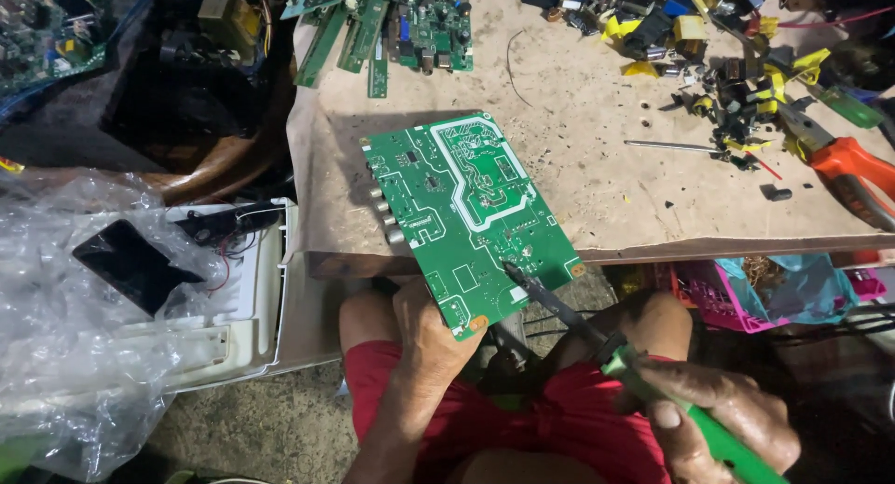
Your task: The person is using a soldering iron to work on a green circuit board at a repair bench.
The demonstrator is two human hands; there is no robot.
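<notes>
Head view — a green circuit board (469, 218) worked on at the edge of a bench.

The left hand (431, 324) grips the board's near corner from below, fingers closed on it, propping it tilted against the wooden table (578, 148). The right hand (722, 419) is wrapped around a green-handled soldering iron (643, 372) — its dark tip touches the board's lower part. Orange-handled pliers (853, 172) and loose components lie well apart at the table's right.
</notes>
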